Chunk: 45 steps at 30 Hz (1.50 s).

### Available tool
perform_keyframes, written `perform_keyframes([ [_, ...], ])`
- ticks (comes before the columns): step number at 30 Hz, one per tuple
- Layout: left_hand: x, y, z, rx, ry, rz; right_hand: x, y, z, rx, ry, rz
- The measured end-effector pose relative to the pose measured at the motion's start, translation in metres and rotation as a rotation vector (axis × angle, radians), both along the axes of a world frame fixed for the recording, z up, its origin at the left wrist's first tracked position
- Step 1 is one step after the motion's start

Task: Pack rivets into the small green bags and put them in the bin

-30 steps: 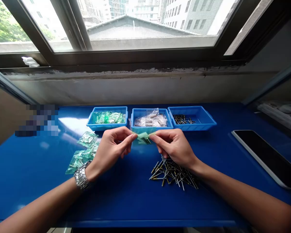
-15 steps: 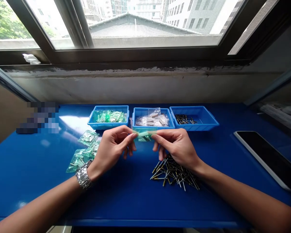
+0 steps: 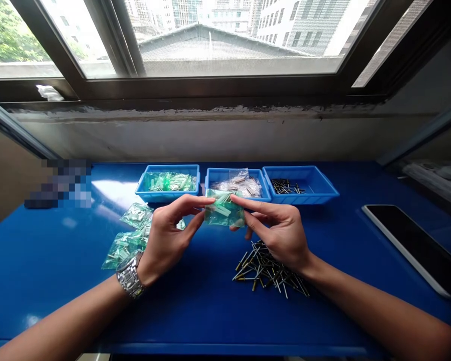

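A small green transparent bag (image 3: 224, 210) with metal pieces and a pale strip inside is held up at the centre. My left hand (image 3: 175, 228) grips its left edge between thumb and index finger. On the other side, my right hand (image 3: 276, 228) holds the right edge, its index finger at the upper part. Below my right hand lies a loose pile of rivets (image 3: 266, 271) with thin metal stems. More filled green bags (image 3: 126, 243) lie left of my left hand, partly hidden by it.
Along the back stand a blue tray (image 3: 168, 193) of green bags, a blue tray (image 3: 207, 188) of clear bags and a blue tray (image 3: 319, 195) with dark rivets. A phone (image 3: 413, 245) lies at the right on the blue table (image 3: 188, 321).
The green bag is now spread flatter and taller between my hands, where it was a narrow folded strip. My fingers have opened out along its sides.
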<state>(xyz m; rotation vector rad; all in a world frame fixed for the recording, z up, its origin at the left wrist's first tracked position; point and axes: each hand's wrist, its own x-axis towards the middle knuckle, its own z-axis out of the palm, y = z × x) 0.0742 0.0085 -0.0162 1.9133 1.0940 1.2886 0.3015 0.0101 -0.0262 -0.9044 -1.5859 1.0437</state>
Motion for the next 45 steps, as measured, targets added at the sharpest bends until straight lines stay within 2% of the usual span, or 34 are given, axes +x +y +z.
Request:
perform_keyframes([
  [10,-0.001,0.001,0.000,0.021,-0.010,-0.016,0.001,0.002,0.002,0.005,-0.034,-0.004],
  [13,0.000,0.001,0.003,-0.079,-0.033,-0.053,0.001,0.003,0.004,-0.025,-0.032,0.023],
  [17,0.002,0.003,0.008,-0.334,-0.096,-0.098,0.000,0.002,0.006,-0.090,-0.062,0.048],
  [20,0.001,0.004,0.011,-0.460,-0.119,-0.118,-0.001,0.001,0.007,-0.134,-0.076,0.048],
  [30,0.000,0.005,0.013,-0.542,-0.130,-0.127,0.000,0.003,0.007,-0.150,-0.059,0.052],
  [38,-0.001,0.003,0.011,-0.444,-0.109,-0.077,0.000,0.003,-0.001,-0.143,0.041,0.053],
  [45,0.001,-0.001,0.003,-0.058,-0.067,-0.004,-0.001,0.000,0.000,-0.012,-0.048,0.004],
])
